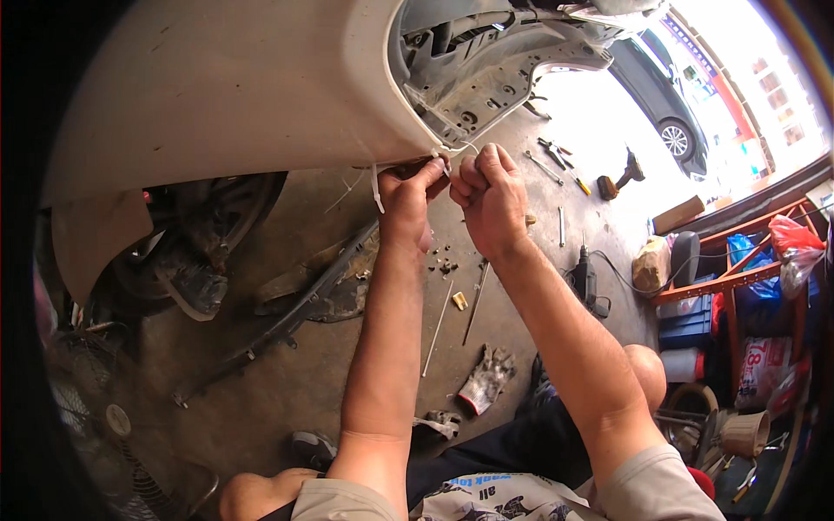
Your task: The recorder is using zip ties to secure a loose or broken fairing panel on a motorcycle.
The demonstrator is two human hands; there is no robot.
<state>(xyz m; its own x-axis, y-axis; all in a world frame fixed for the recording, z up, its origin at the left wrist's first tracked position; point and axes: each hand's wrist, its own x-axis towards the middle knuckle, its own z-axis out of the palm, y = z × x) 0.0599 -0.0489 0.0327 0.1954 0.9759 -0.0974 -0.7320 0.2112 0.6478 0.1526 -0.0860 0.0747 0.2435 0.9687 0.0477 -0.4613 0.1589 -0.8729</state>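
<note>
A pale car fender panel (pixel 234 95) spans the upper left, with its lower corner just above my hands. At that corner my left hand (pixel 405 201) is closed, thumb and finger pinching a thin white cable tie (pixel 447 165). Close on its right, my right hand (pixel 495 198) is closed too, fingers curled around the tie's end, and a thin loop arches above them. A second white cable tie (pixel 378 189) hangs from the panel's lower edge beside my left hand. Above the hands shows the grey, perforated front-end structure (pixel 486 95).
Wrenches (pixel 561 226), pliers (pixel 556 153), a cordless drill (pixel 622 177) and a corded power tool (pixel 589 282) lie on the floor at right. A dirty glove (pixel 489 379) and long dark trim strip (pixel 300 319) lie nearer. A fan (pixel 117 421) stands lower left, an orange shelf (pixel 730 282) right.
</note>
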